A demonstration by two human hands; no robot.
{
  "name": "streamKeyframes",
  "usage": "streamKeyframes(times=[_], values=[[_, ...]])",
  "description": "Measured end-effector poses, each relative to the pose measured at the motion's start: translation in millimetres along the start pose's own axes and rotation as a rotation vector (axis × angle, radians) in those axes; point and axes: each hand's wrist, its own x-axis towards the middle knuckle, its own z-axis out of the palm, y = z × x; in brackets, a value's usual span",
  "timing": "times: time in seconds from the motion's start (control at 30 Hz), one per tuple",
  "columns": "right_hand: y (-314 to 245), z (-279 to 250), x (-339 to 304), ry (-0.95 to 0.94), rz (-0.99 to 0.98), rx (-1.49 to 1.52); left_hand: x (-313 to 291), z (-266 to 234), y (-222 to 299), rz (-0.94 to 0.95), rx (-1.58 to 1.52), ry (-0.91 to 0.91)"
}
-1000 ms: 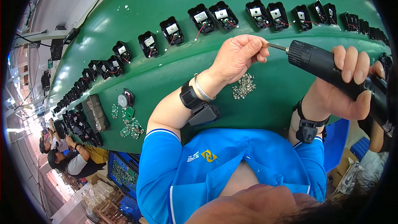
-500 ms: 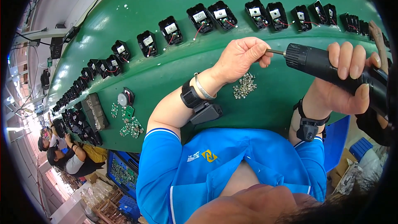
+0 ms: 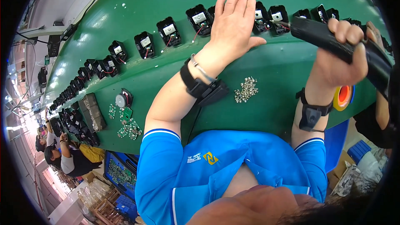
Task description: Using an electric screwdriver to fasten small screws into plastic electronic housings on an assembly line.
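Note:
My left hand [image 3: 233,27] lies stretched out, fingers together and thumb apart, over a black plastic housing [image 3: 211,11] that it largely covers. Its fingers hold nothing that I can see. My right hand [image 3: 343,54] is wrapped round a black electric screwdriver [image 3: 321,35], tilted with its bit pointing left. The bit's tip is close to another open black housing [image 3: 278,13], which has a pale metal plate and red-and-white wires; whether they touch I cannot tell. A small heap of silvery screws [image 3: 246,90] lies on the green table below my left hand.
Open black housings [image 3: 168,30] stand in a curved row across the green table [image 3: 200,75]. Left are circuit boards [image 3: 130,129], a round speaker [image 3: 123,99] and a long tray [image 3: 92,112]. An orange-and-yellow tape roll [image 3: 343,96] and another person's hand [image 3: 374,33] are right.
My left hand has let go of the screwdriver's bit and moved up onto the housings, its fingers straightening. The screwdriver has come nearer the row. A tape roll now shows beside my right wrist.

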Motion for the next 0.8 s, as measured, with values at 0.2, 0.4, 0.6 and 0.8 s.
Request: streamKeyframes(times=[0.2,0.4,0.6,0.8], values=[[33.4,7.1,0.7,0.138,0.008,-0.152,2.7,19.6,-7.5,0.000,-0.002,0.000],[42.6,0.0,-3.6,0.145,0.008,-0.219,4.2,21.2,-2.7,-0.004,-0.085,0.040],[48.3,1.4,-5.7,0.146,0.017,-0.179,3.6,22.9,-5.2,0.005,-0.070,0.046],[50.9,1.8,-6.2,0.151,0.016,-0.193,4.3,22.9,-5.5,0.012,-0.057,0.032]])
